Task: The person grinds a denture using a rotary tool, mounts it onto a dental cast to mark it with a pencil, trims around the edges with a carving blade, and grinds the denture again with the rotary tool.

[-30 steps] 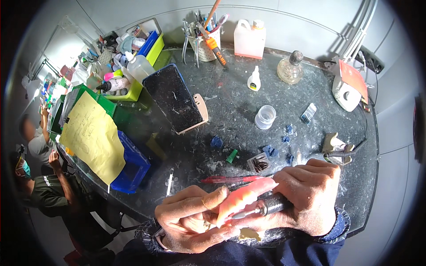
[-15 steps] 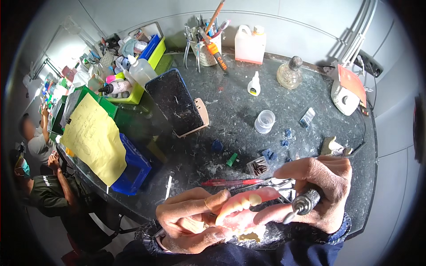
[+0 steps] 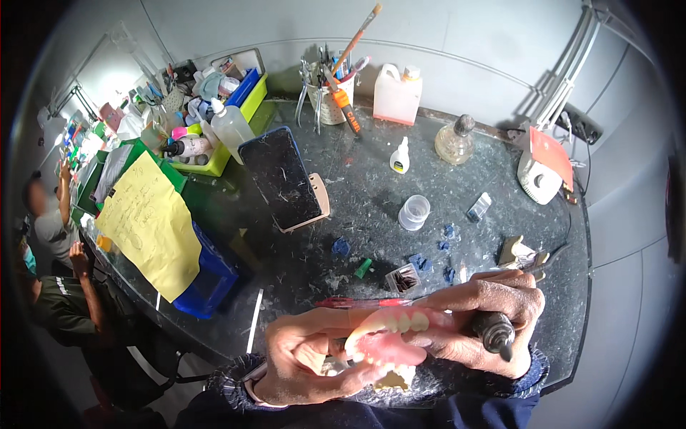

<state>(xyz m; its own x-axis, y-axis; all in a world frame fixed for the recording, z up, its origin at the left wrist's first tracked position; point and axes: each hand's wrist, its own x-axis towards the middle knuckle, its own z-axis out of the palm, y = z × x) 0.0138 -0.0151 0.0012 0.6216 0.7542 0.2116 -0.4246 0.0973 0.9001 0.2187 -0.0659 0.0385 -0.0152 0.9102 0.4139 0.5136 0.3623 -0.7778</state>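
Pink denture (image 3: 384, 330) is pinched by left hand (image 3: 306, 357) and right hand (image 3: 493, 304) (also gripping a dark handpiece (image 3: 494, 332)).

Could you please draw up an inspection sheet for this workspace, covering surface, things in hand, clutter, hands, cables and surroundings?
Surface: dark speckled tabletop, scattered with pale dust and scraps.
Things in hand: glossy pink denture with cream teeth; black-and-metal cylindrical handpiece.
Clutter: small clear plastic cup, crumpled blue lumps, black blue-edged flat device, yellow paper sheet over a blue plastic bin.
Hands: left hand grips the denture; right hand touches it while holding the handpiece.
Cables: dark cord beside the right hand.
Surroundings: pale grey wall panels; two people on the left.
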